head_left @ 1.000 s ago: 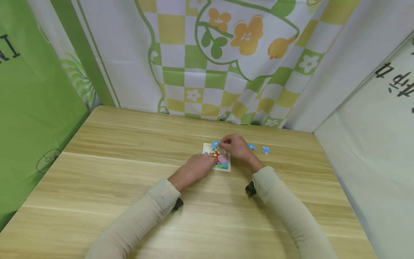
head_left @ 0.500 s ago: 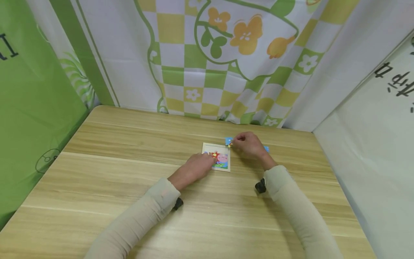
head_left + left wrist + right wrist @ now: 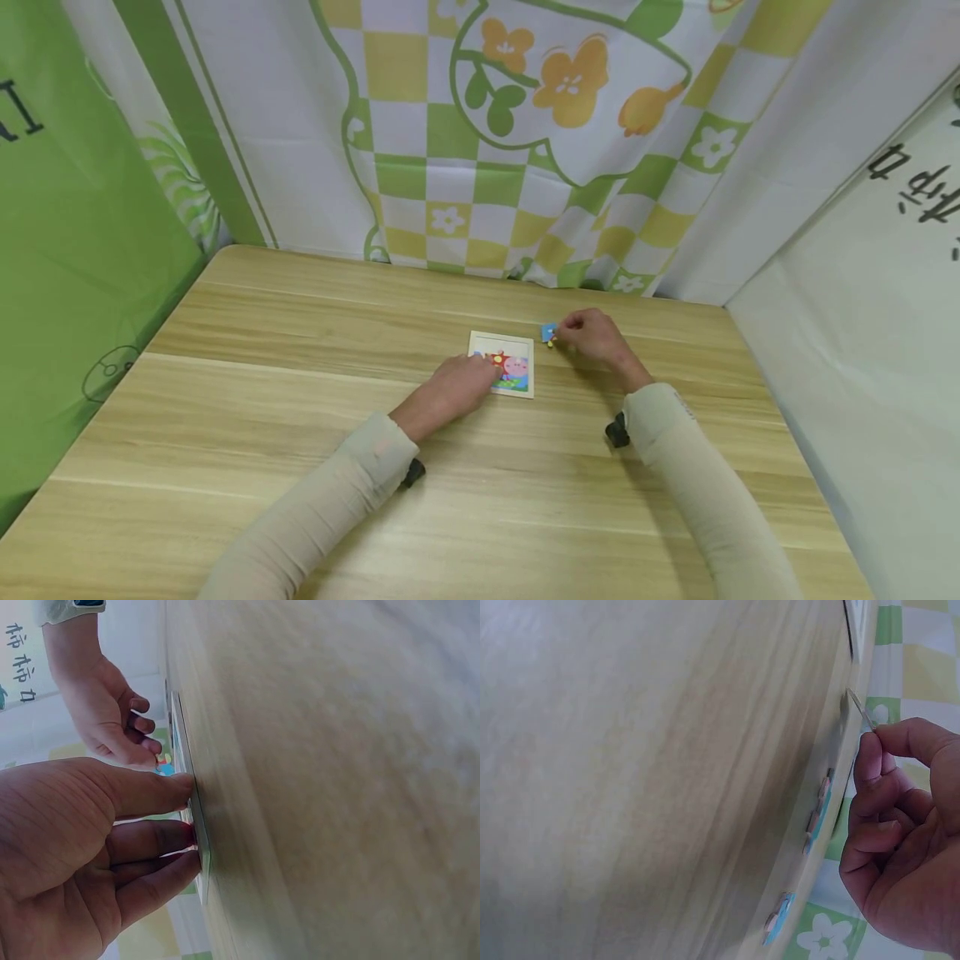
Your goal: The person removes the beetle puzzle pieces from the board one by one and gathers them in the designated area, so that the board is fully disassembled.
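Your left grip point(image 3: 457, 385) hides the lower left corner of the puzzle frame point(image 3: 504, 344). Your right grip point(image 3: 595, 337) covers part of the blue piece point(image 3: 548, 332) and, from the head view, both loose pieces point(image 3: 819, 816). Your sleeves point(image 3: 322, 508) run off the bottom.

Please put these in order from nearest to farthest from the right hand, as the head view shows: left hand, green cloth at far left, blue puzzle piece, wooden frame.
1. Blue puzzle piece: pinched by the right hand.
2. Wooden frame: to the left.
3. Left hand: touching the frame, farther left.
4. Green cloth: far left edge.
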### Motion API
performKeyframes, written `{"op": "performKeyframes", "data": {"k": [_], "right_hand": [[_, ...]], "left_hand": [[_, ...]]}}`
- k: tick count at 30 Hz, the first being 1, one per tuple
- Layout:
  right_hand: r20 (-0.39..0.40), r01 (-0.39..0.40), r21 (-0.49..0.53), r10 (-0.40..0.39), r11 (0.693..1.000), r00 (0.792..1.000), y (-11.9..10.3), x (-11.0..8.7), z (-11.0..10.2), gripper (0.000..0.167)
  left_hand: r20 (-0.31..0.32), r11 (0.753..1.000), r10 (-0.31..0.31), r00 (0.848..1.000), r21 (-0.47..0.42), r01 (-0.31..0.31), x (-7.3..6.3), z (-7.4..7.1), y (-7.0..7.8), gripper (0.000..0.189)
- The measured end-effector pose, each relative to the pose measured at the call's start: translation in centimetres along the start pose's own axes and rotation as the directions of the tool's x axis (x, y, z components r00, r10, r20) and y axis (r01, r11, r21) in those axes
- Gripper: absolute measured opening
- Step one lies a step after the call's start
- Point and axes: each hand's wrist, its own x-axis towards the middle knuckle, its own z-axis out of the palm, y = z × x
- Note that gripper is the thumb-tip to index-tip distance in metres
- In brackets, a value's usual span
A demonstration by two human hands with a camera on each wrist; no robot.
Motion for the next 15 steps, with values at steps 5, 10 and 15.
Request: {"op": "performKeyframes", "data": {"k": [5, 10, 15], "right_hand": [[0.002, -0.004, -0.018, 0.004, 1.000, 1.000, 0.16, 0.08, 0.05, 0.023], [0.001, -0.003, -0.031, 0.003, 1.000, 1.000, 0.21, 0.25, 0.19, 0.021], [0.004, -0.003, -0.029, 0.003, 1.000, 1.000, 0.15, 0.40, 0.32, 0.021]], "left_hand": [[0.001, 1.000, -0.004, 1.000, -0.010, 0.004, 0.04, -0.03, -0.01, 0.017], [0.017, 1.000, -0.017, 1.000, -0.018, 0.017, 0.13, -0.18, 0.08, 0.018], [0.015, 1.000, -0.022, 1.000, -0.019, 0.022, 0.20, -0.13, -0.03, 0.017]]}}
